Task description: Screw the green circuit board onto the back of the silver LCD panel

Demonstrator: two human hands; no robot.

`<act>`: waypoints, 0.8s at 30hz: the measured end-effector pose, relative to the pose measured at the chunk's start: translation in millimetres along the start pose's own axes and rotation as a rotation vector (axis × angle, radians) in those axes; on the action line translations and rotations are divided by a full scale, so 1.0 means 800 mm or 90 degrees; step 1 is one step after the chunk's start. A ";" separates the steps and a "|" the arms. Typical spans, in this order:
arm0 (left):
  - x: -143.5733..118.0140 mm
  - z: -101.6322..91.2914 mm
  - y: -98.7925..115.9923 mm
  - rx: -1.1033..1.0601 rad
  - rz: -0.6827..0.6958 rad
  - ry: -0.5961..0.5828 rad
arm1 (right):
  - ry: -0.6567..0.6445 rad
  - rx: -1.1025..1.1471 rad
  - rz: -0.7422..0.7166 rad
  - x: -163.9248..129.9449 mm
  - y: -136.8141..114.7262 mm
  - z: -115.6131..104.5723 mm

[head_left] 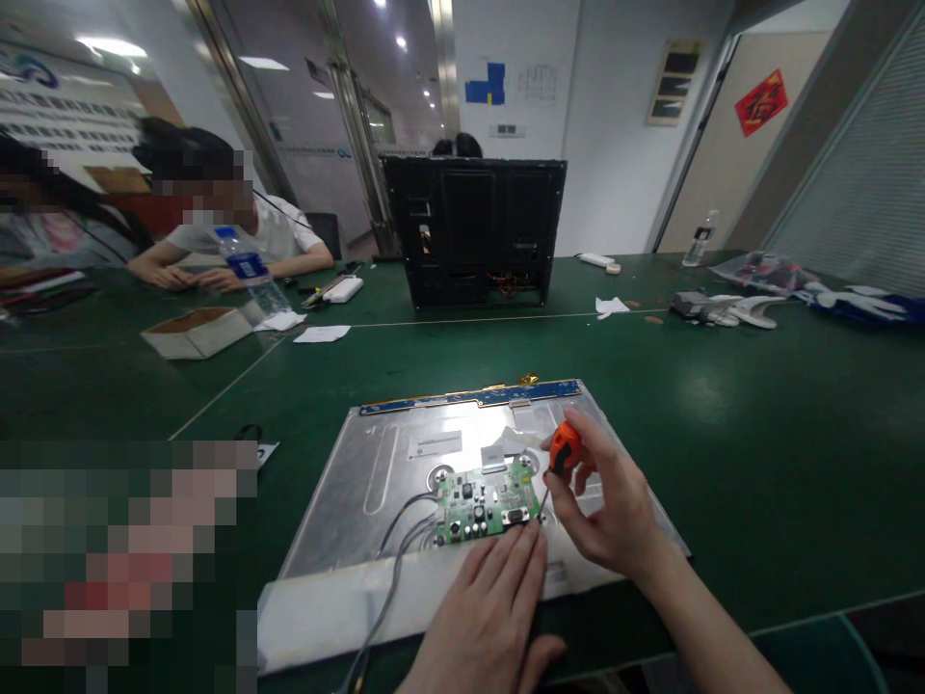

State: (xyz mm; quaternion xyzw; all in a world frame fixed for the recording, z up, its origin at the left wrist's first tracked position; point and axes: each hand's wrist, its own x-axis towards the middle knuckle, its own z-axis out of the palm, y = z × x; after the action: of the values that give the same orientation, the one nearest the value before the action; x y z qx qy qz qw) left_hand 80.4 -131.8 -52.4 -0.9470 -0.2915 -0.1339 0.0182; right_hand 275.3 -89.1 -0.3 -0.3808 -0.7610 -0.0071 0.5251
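Observation:
A flat metal display panel [361, 482] lies on the table before me, with a blue circuit strip [473, 397] along its far edge. On its back sits a green circuit board [486, 501], from whose left side grey cables [397, 569] run toward me. My right hand [603, 496] grips a screwdriver [566, 447] by its orange and black handle; its shaft slants down to the board's near right corner. My left hand [491, 607] rests with fingers stretched flat at the board's near edge, on a white strip [318, 612] along the panel.
A black monitor housing [473, 231] stands upright across the table [758, 424]. Leftward are an open cardboard box [198, 333], a water bottle [250, 270] and a seated person [275, 231]. Another bottle [700, 241] and gloves [723, 308] are at the right. Pixelation covers the lower left.

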 end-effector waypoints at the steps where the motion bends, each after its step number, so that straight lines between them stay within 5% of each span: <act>1: 0.000 0.000 0.000 0.001 0.000 -0.001 | -0.003 0.003 -0.002 0.000 0.000 0.000; 24: -0.002 0.000 -0.002 -0.008 0.001 -0.002 | 0.007 -0.013 -0.020 0.004 -0.002 -0.001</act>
State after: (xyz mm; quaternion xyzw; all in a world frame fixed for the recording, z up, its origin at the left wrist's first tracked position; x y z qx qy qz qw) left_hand 78.3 -131.1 -52.7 -0.9476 -0.2898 -0.1340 0.0117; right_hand 274.4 -88.8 2.8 -0.3738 -0.7640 -0.0254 0.5253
